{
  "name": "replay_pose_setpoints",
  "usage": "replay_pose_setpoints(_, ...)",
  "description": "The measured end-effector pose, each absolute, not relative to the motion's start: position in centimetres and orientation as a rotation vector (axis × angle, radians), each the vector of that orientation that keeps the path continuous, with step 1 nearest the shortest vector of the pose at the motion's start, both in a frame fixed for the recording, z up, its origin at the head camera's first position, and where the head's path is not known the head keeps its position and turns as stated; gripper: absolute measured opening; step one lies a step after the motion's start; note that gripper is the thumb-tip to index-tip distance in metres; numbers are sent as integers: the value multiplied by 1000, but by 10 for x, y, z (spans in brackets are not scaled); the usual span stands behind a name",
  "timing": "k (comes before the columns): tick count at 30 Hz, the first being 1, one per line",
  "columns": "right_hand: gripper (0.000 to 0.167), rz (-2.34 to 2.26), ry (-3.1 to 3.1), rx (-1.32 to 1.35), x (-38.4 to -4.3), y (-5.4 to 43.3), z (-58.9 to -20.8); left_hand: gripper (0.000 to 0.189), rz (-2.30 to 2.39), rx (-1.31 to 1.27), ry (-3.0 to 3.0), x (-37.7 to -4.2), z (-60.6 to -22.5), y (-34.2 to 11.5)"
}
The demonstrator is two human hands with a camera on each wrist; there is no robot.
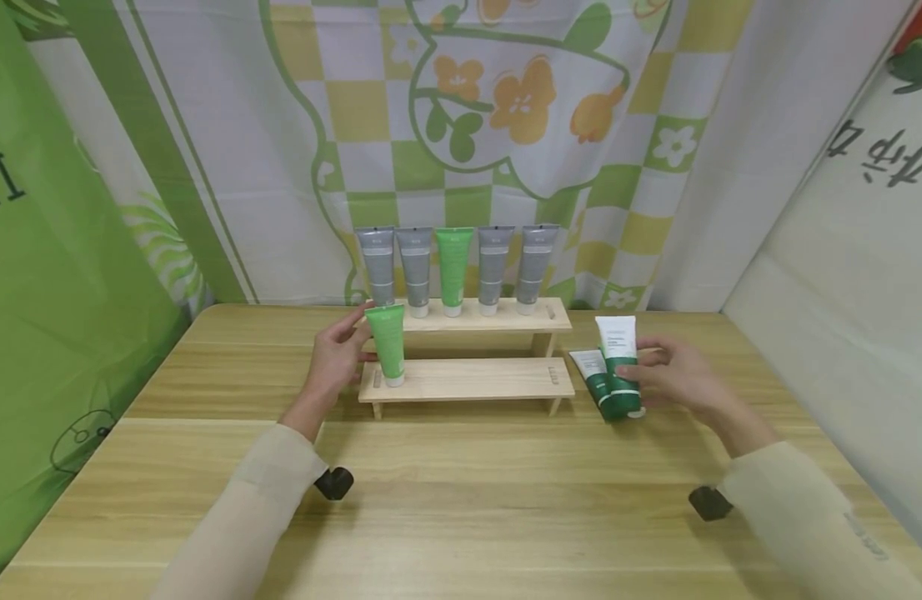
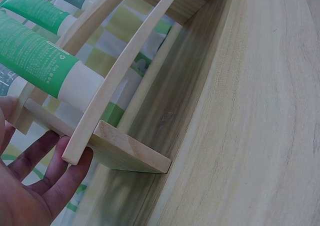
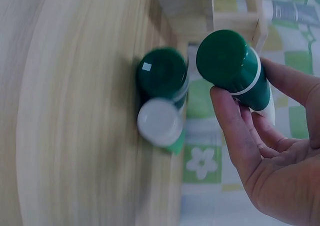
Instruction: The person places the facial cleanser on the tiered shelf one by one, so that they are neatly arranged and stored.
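Observation:
My right hand (image 1: 678, 375) grips a white and dark-green squeeze tube (image 1: 618, 333), cap down, above the table at the right; the right wrist view shows thumb and fingers on either side of it. A similar dark-green tube (image 1: 592, 371) stands close beside it, with a white cap (image 3: 160, 122) of another tube showing next to that. At the left, my left hand (image 1: 335, 354) reaches to the end of the lower wooden shelf (image 1: 468, 379). Its fingers (image 2: 75, 178) touch the board's end, near a light-green tube (image 1: 388, 342) standing there on its white cap.
On the upper shelf step (image 1: 468, 313) stand several grey tubes (image 1: 493, 267) in a row with one light-green tube (image 1: 453, 267) in the middle. A patterned curtain (image 1: 386, 175) hangs behind the wooden table (image 1: 461, 500). Dark wrist devices (image 1: 333, 483) hang below both forearms.

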State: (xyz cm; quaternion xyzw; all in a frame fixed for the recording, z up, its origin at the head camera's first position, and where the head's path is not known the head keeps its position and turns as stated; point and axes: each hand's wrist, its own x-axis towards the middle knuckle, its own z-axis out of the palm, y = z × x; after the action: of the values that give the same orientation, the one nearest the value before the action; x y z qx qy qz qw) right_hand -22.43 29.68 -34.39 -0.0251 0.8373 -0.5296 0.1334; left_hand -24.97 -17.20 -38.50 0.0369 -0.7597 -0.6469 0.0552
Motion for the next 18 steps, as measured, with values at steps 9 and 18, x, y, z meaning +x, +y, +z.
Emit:
replay_pose_setpoints(9,72,-1561,2457,-171,-218,265,-336,46,-1966,102,-2302,-250,-385,-173)
replay_pose_setpoints(18,67,-1618,2495,-233,-210,233,-335,45,-1966,115,-2303,-250,-385,-172)
